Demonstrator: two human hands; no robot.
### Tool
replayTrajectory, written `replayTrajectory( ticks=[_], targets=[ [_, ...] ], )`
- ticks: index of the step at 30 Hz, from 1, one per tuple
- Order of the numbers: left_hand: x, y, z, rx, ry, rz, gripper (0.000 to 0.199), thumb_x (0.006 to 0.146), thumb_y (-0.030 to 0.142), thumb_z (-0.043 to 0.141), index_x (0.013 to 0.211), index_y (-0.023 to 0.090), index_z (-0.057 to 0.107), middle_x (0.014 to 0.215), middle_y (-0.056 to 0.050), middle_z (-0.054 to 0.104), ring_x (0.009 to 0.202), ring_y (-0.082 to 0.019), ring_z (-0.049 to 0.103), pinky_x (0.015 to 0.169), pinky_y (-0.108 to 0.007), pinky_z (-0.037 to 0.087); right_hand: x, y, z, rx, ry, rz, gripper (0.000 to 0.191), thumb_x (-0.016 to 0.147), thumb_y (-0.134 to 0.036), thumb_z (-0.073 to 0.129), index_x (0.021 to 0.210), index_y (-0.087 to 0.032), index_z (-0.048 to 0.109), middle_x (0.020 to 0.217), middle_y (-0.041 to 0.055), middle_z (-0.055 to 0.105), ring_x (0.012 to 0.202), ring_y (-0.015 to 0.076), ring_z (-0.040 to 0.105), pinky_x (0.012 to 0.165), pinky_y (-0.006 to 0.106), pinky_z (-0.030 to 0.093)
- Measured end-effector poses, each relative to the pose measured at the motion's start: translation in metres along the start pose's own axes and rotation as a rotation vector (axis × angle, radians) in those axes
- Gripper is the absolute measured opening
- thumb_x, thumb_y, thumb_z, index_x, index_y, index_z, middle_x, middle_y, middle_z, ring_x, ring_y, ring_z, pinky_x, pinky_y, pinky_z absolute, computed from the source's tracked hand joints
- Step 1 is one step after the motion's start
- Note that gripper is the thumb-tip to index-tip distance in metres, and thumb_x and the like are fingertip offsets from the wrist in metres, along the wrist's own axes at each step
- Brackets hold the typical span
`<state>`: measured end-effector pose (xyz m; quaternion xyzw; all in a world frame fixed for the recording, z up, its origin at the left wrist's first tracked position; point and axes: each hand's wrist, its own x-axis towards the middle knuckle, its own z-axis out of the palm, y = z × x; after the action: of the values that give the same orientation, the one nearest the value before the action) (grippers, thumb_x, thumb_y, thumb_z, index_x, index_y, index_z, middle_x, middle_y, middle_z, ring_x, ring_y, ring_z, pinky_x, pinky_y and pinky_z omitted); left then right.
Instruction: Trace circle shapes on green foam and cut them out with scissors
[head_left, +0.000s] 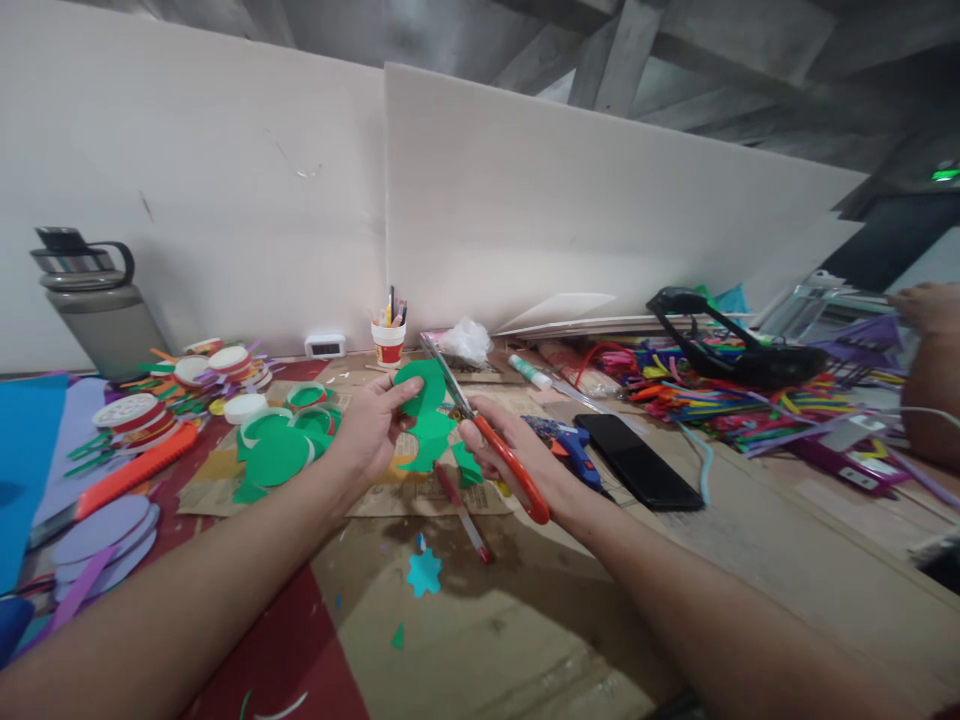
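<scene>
Pinched in my left hand (pixel 373 430) is a piece of green craft foam or paper (pixel 421 392) with a rounded outline. My right hand (pixel 499 445) grips red-handled scissors (pixel 517 465), whose blades point up and away along the right edge of the green piece. Below the hands, more green scraps (pixel 427 445) lie on the cardboard, partly hidden. A red-capped pen (pixel 469 520) rests just below the scissors. Nearer to me is a blue star-shaped cutout (pixel 424 572). Left of my left hand sit green discs (pixel 279 455) and green-lined round lids.
A grey water bottle (pixel 105 310) stands at the left, behind an orange utility knife (pixel 139 468) and lilac discs (pixel 105 540). On the right lie a blue glue gun (pixel 574 450), a black phone (pixel 637 462) and many colourful pipe cleaners (pixel 697 390). Another person's arm (pixel 930 350) shows far right.
</scene>
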<state>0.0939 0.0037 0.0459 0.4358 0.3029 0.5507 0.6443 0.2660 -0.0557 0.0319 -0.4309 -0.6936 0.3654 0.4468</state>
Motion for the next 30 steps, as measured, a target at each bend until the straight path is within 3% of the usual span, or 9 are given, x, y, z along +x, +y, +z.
replayTrajectory(
  ticks=[16,30],
  targets=[
    [0.000,0.003,0.001,0.005,0.008,-0.018,0.029,0.057,0.029,0.084,0.075,0.014,0.067,0.064,0.002,0.064,0.051,-0.007,0.052,0.044,-0.018,0.034,0.000,0.002,-0.001,-0.005,-0.004,0.001,0.032,0.084,-0.049,0.061,0.080,-0.021,0.046,0.065,-0.0054,0.035,0.054,0.0081,0.030,0.047,0.021,0.028],
    [0.003,0.015,-0.005,0.137,-0.041,-0.015,0.031,0.057,0.030,0.084,0.078,0.013,0.068,0.068,-0.001,0.067,0.054,-0.010,0.057,0.049,-0.021,0.040,0.000,-0.007,-0.006,-0.124,-0.016,-0.021,0.034,0.085,-0.052,0.057,0.089,-0.019,0.054,0.072,-0.0017,0.044,0.061,0.0107,0.039,0.051,0.022,0.035]
  ],
)
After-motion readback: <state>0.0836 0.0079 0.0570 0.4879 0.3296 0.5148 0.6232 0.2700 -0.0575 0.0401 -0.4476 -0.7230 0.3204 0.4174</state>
